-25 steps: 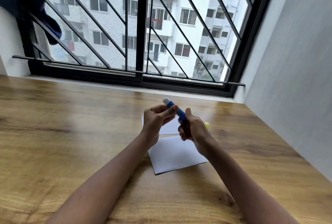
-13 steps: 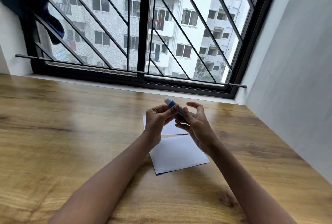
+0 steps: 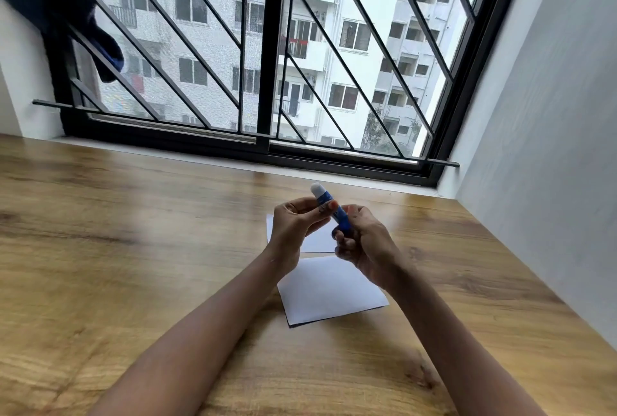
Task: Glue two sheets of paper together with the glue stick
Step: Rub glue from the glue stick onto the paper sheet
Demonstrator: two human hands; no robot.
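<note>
A blue, white-tipped glue stick (image 3: 329, 207) is held tilted above two white paper sheets (image 3: 330, 288) on the wooden tabletop (image 3: 133, 248), pinched by the left hand (image 3: 295, 227), gripped by the right hand (image 3: 365, 242).

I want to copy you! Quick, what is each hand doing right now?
Left hand: pinches the glue stick near its white end.
Right hand: grips the glue stick's blue lower end.

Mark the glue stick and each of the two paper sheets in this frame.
glue stick (image 3: 342, 220), head view, blue barrel below the white tip.
near sheet (image 3: 330, 288), head view, its bare centre.
far sheet (image 3: 319, 241), head view, visible patch under the glue stick.
</note>
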